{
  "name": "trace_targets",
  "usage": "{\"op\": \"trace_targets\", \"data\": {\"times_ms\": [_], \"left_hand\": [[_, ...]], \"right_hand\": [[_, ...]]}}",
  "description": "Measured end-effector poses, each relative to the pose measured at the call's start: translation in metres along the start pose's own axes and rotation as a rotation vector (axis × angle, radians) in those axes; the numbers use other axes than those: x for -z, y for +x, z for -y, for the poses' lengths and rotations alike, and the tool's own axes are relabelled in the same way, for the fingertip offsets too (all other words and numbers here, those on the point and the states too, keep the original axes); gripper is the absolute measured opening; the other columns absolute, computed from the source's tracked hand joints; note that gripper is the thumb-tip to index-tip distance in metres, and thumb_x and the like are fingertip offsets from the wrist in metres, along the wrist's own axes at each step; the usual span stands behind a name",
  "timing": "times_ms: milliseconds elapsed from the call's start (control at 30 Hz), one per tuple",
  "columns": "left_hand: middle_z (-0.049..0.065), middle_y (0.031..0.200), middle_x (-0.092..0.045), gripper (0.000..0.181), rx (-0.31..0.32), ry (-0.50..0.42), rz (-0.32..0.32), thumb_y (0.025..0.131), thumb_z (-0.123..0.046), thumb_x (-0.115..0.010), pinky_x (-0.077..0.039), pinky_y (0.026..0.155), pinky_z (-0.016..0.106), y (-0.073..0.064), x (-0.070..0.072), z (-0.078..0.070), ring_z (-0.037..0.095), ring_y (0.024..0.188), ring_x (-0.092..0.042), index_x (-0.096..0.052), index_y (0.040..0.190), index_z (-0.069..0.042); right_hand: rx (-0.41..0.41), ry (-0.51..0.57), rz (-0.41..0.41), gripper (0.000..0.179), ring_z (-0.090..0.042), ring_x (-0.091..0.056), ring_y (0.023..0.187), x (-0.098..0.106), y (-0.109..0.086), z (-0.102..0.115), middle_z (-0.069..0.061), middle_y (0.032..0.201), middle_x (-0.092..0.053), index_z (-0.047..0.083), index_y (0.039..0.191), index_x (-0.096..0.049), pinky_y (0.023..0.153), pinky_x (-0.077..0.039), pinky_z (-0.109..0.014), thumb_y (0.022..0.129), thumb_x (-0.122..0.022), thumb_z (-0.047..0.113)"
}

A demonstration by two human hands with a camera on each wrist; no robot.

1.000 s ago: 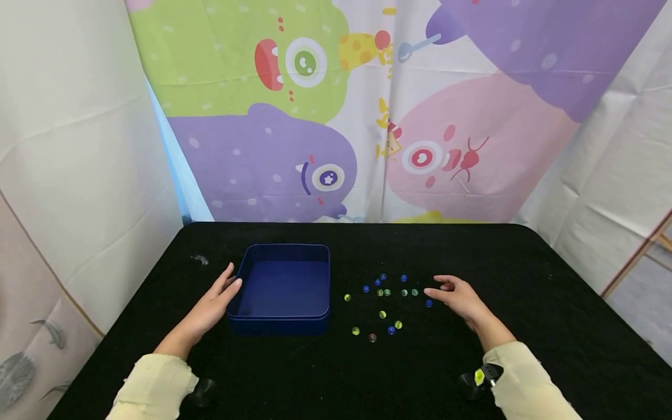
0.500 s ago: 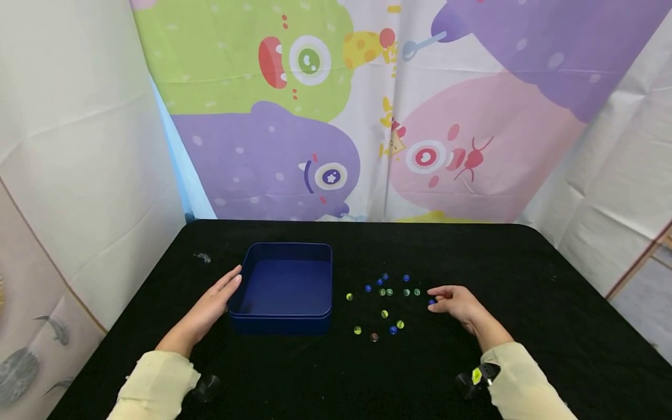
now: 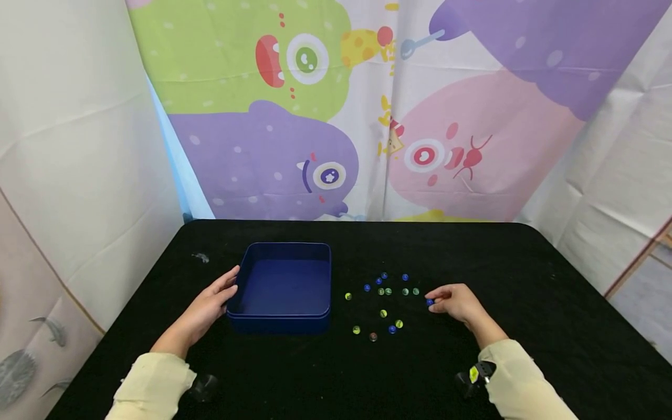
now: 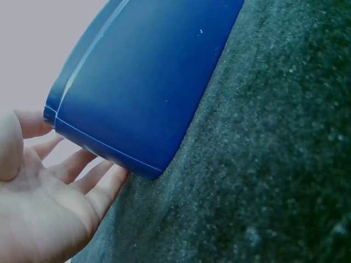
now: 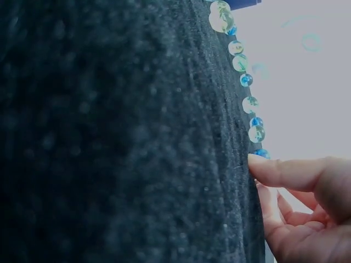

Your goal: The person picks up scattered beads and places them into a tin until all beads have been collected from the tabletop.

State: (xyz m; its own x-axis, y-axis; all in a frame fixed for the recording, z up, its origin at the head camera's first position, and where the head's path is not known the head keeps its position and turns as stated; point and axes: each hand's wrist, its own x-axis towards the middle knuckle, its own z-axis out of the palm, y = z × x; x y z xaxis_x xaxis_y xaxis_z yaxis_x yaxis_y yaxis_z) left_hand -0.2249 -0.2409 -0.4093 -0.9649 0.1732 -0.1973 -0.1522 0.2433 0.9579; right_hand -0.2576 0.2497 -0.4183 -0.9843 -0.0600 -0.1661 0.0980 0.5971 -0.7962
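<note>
A dark blue rectangular box [image 3: 286,289], open at the top, stands on the black-covered table. My left hand [image 3: 205,309] rests against its left wall; in the left wrist view the fingers [image 4: 112,186] touch the box's side, fairly straight, with the thumb by the rim. To the right of the box, my right hand [image 3: 458,303] pinches a blue marble [image 3: 429,302] between thumb and fingertips, down at the table surface. Several other marbles lie scattered between box and hand, among them a yellow-green marble [image 3: 348,296], a blue marble [image 3: 392,329] and a reddish-brown marble [image 3: 373,336].
The black table cloth [image 3: 336,379] spans the whole table. Behind it hangs a curtain [image 3: 367,146] printed with cartoon monsters. A small pale mark [image 3: 200,257] shows on the cloth beyond my left hand. White sheets stand at both sides.
My right hand has lowered its thumb and fingertips around the right-most blue marble, which it pinches. My left hand stays at the box, its thumb slightly lower. The other marbles lie as before.
</note>
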Motion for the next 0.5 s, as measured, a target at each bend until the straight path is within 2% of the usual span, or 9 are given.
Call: {"op": "trace_targets", "data": {"times_ms": [200, 367, 500], "left_hand": [[0.022, 0.153, -0.001, 0.056, 0.011, -0.016, 0.002, 0.102, -0.028, -0.032, -0.017, 0.107, 0.056, 0.0008, 0.0015, 0.0007, 0.041, 0.137, -0.006, -0.007, 0.151, -0.019], [0.021, 0.153, -0.002, 0.056, 0.010, -0.013, -0.009, 0.101, -0.028, -0.033, -0.017, 0.107, 0.057, 0.0012, 0.0017, 0.0016, 0.041, 0.137, -0.007, -0.008, 0.151, -0.019], [0.022, 0.153, -0.004, 0.057, 0.009, -0.019, -0.015, 0.101, -0.027, -0.035, -0.017, 0.107, 0.057, 0.0011, 0.0017, 0.0022, 0.041, 0.137, -0.008, -0.009, 0.151, -0.018]], "right_hand": [[-0.025, 0.025, -0.010, 0.019, -0.018, -0.061, 0.074, 0.0016, 0.0000, -0.0007, -0.006, 0.083, -0.063, -0.006, 0.096, -0.067, 0.068, -0.053, -0.033, 0.079, -0.069, 0.001], [-0.076, 0.178, -0.030, 0.023, -0.020, -0.065, 0.078, 0.0026, 0.0011, -0.0023, -0.011, 0.092, -0.067, -0.008, 0.100, -0.065, 0.073, -0.055, -0.034, 0.080, -0.069, 0.004], [-0.111, 0.307, -0.039, 0.025, -0.016, -0.066, 0.078, 0.0014, 0.0017, -0.0033, -0.007, 0.090, -0.067, -0.009, 0.102, -0.064, 0.074, -0.055, -0.030, 0.080, -0.069, 0.003]]}}
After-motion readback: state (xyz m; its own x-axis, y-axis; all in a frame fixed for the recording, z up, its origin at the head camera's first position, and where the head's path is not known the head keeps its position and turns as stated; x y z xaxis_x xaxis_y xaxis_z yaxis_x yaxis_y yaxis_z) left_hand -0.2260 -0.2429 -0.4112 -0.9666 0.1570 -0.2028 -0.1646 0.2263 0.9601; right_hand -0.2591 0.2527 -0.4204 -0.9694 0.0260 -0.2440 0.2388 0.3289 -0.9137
